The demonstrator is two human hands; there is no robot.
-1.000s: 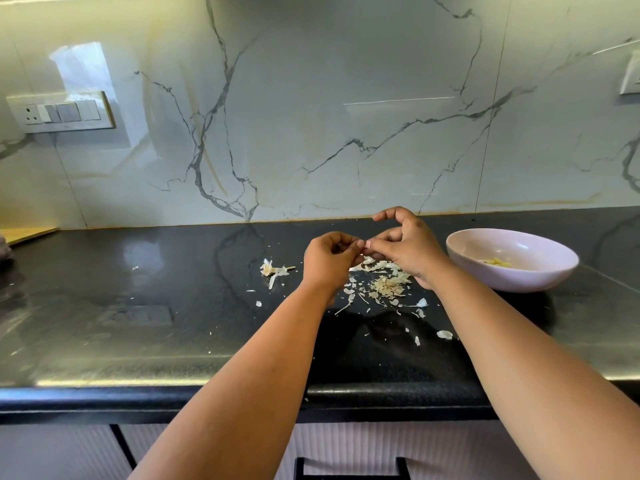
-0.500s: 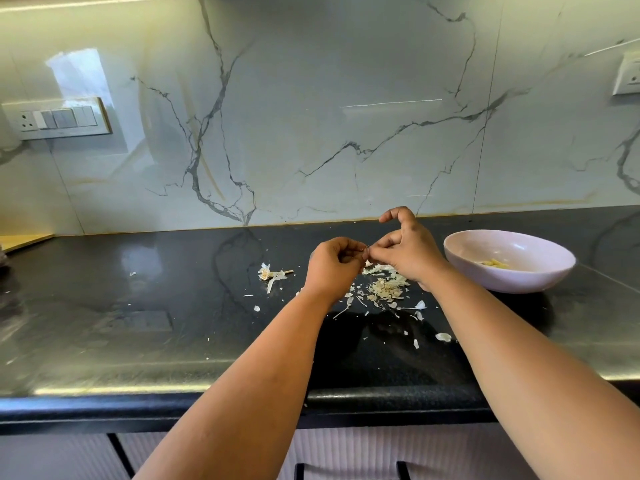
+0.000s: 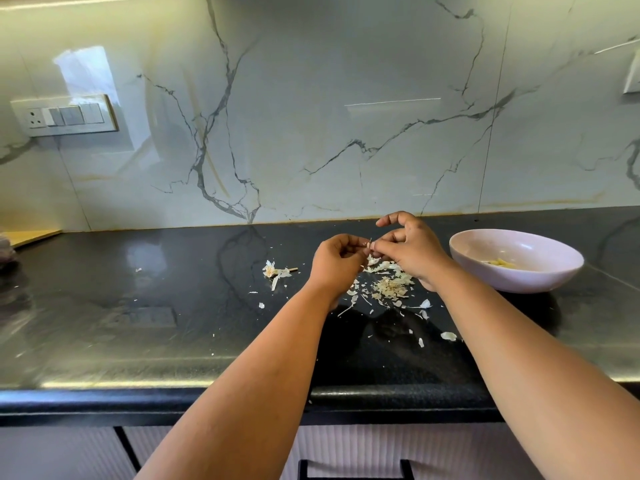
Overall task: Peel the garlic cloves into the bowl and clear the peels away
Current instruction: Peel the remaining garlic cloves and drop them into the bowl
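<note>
**Item: one garlic clove, in peeling, held above the peel heap**

Counter edge, nearest: dark polished countertop (image 3: 145,327), both forearms reaching across it.

Loose flakes: stray peel scraps (image 3: 448,336) lie near the front, well apart from the main heap.

Peel heap (image 3: 389,287): pale papery skins gathered under and just beside the hands, on the counter.

Left hand (image 3: 337,259): fingers curled, pinching the garlic clove (image 3: 370,244) at its tip. Most of the clove is hidden; how much skin is left on it cannot be told.

Right hand (image 3: 410,249): thumb and middle fingers pinch the same clove from the other side; the forefinger arches up, free.

Handling note: the clove looks small and slippery. Best to hold it steady with one hand and lift the skin with a nail of the other, keeping both over the heap so flakes fall together.

Garlic stem remnant (image 3: 275,271): left of the hands, apart.

Bowl (image 3: 568,261): pale, right of the hands, a few peeled cloves (image 3: 500,262) inside. Likely the destination once the clove is bare.
</note>
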